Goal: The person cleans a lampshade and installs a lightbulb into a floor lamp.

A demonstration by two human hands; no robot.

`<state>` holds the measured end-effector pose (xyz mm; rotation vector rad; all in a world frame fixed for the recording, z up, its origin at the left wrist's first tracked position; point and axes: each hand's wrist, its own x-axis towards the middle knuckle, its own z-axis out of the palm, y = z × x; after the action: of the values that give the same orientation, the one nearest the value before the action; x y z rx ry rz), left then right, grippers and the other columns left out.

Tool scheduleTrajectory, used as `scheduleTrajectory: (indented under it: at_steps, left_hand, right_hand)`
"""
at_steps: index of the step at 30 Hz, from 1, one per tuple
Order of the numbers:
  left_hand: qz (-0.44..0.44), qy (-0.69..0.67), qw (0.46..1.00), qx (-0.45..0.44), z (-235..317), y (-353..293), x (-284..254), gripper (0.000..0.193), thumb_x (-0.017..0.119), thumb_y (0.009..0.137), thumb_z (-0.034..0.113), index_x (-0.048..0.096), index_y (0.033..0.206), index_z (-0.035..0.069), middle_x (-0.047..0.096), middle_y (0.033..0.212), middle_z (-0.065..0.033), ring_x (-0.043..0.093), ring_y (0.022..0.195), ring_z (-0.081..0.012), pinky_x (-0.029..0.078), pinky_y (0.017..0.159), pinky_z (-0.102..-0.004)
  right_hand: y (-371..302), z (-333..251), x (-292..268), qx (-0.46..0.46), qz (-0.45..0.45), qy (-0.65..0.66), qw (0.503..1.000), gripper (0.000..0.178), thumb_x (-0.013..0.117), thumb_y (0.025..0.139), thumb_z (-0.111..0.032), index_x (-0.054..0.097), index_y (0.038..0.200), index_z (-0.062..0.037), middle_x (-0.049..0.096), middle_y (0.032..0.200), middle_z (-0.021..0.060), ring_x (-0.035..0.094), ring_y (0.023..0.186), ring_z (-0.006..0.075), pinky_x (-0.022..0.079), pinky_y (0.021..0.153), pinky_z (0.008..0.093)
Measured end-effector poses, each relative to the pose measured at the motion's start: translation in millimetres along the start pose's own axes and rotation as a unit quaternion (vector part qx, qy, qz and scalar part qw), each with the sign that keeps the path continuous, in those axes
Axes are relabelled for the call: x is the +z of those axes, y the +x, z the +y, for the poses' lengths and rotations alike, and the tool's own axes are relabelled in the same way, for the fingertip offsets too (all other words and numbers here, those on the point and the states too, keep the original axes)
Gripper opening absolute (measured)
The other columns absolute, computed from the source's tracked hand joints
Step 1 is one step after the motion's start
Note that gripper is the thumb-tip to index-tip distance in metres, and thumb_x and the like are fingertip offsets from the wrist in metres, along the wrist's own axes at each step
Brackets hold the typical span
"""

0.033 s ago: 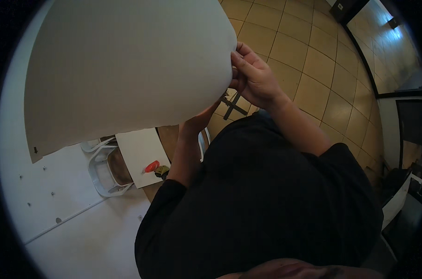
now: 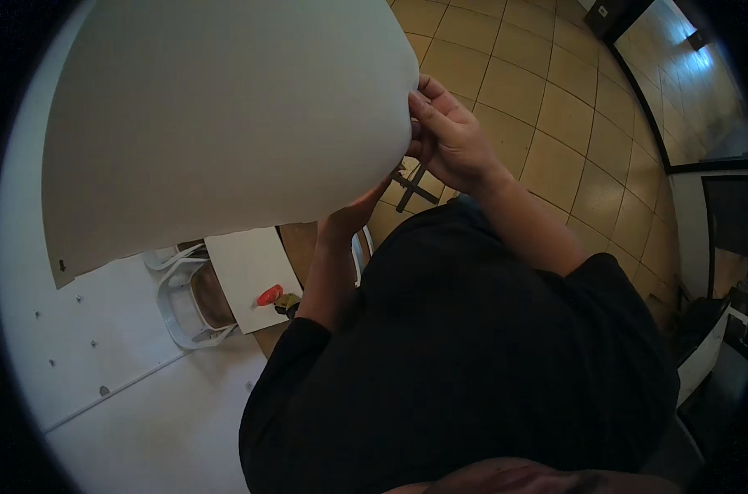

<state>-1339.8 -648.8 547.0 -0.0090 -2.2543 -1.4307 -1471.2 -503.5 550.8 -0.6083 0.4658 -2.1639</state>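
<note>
A large pale sheet, perhaps paper or thin board, fills the upper left of the head view. Its right edge curves, and a small dark arrow mark shows near its lower left corner. My right hand is closed on that right edge, thumb and fingers pinching it. My left hand reaches up behind the sheet's lower right part. Only its wrist side shows; the fingers are hidden, so its grip cannot be made out.
Below the sheet stand a table with a white top, bearing a red object and a dark yellowish object, and a white chair. A white wall lies left, tiled floor right, and a dark-framed glass panel at far right.
</note>
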Motion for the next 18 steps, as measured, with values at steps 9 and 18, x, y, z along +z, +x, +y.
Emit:
scheduleTrajectory:
  at_steps: [9, 18]
  left_hand:
    - [0.013, 0.216, 0.962, 0.169, 0, 8, 2, 0.027, 0.079, 0.085, 0.014, 0.071, 0.11, 0.004, 0.073, 0.099, -0.0075, 0.07, 0.088, -0.0183, 0.058, 0.074, -0.033]
    - [0.028, -0.097, 0.995, 0.015, 8, 19, 15, 0.026, 0.079, 0.085, 0.014, 0.071, 0.107, 0.004, 0.073, 0.097, -0.0067, 0.07, 0.084, -0.0156, 0.057, 0.071, -0.0306]
  right_hand:
    - [5, 7, 9, -0.012, 0.078, -0.039, 0.996, 0.031, 0.048, 0.105, -0.021, 0.042, 0.133, -0.0083, 0.061, 0.119, 0.0059, 0.065, 0.102, 0.0144, 0.058, 0.085, 0.0326]
    - [12, 21, 11, -0.049, 0.14, -0.072, 0.986, 0.035, 0.056, 0.103, -0.025, 0.042, 0.13, -0.009, 0.062, 0.11, 0.0062, 0.064, 0.092, 0.0143, 0.058, 0.076, 0.0302]
